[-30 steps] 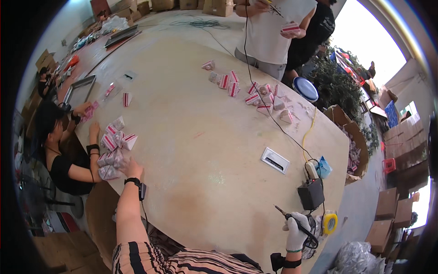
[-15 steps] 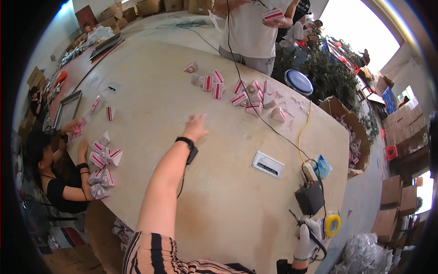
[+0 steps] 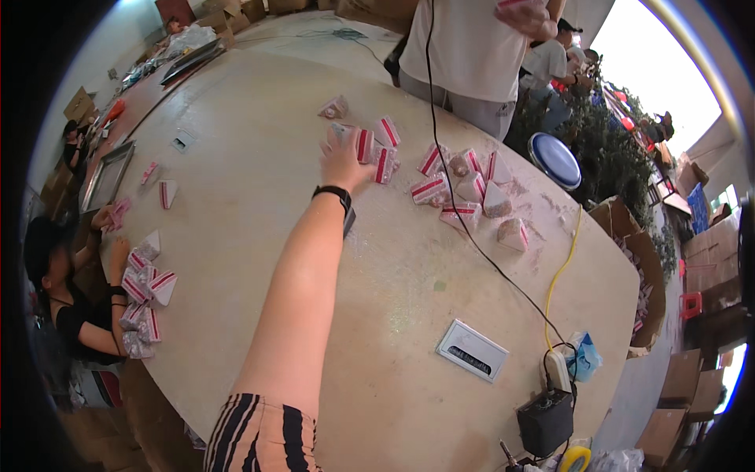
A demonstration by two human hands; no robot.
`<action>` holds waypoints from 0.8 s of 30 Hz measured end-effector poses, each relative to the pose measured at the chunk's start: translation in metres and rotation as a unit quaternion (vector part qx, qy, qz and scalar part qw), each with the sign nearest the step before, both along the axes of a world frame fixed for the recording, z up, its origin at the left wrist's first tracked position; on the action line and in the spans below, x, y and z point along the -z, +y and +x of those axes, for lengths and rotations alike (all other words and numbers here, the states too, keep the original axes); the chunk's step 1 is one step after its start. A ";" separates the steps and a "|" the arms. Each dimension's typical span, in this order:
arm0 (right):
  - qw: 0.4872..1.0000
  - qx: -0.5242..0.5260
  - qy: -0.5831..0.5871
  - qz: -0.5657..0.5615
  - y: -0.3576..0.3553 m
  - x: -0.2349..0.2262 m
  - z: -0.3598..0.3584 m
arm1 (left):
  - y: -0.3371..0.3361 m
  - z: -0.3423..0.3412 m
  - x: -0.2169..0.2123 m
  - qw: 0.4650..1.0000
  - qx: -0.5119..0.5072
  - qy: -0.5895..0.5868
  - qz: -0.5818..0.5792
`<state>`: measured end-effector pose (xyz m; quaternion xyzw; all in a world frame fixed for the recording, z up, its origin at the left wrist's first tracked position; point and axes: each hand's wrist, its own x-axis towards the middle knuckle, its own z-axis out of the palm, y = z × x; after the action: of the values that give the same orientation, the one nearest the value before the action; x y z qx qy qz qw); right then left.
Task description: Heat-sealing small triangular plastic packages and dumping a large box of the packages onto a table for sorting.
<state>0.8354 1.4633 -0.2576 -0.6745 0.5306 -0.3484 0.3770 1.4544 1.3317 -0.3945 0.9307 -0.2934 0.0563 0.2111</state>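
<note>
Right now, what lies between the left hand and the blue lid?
In the head view, red-and-white packets and a black cable lie between the left hand and the blue lid.

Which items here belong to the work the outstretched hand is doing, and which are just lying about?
In hand:
- left hand, reaching across the table
- red-and-white packets under its fingers
- further packets beside them

Lying about:
- black cable
- yellow cable
- grey socket plate
- black box
- blue round lid
</note>
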 end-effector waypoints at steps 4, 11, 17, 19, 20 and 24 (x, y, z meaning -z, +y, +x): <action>1.000 0.003 0.025 0.009 -0.005 0.017 0.011 | -0.042 0.021 0.015 0.992 0.071 -0.046 -0.091; 0.999 -0.013 0.049 0.018 0.015 0.008 0.005 | -0.056 -0.020 0.022 0.982 0.155 -0.054 -0.091; 0.998 -0.009 0.009 -0.057 0.031 -0.010 0.002 | -0.001 -0.149 0.010 0.951 0.285 0.053 -0.107; 0.997 -0.006 -0.038 -0.068 0.040 -0.010 -0.007 | 0.034 -0.200 0.006 0.926 0.336 0.039 -0.166; 0.994 -0.005 -0.060 -0.089 0.044 -0.007 -0.012 | 0.050 -0.229 0.003 0.905 0.370 0.036 -0.206; 0.997 0.002 -0.068 -0.038 0.060 -0.014 -0.036 | 0.129 -0.329 -0.002 0.876 0.441 0.091 -0.172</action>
<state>0.7998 1.5234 -0.2436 -0.6618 0.4918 -0.4140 0.3858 1.1259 1.4604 -0.3920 0.6545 -0.6388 -0.0780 0.3969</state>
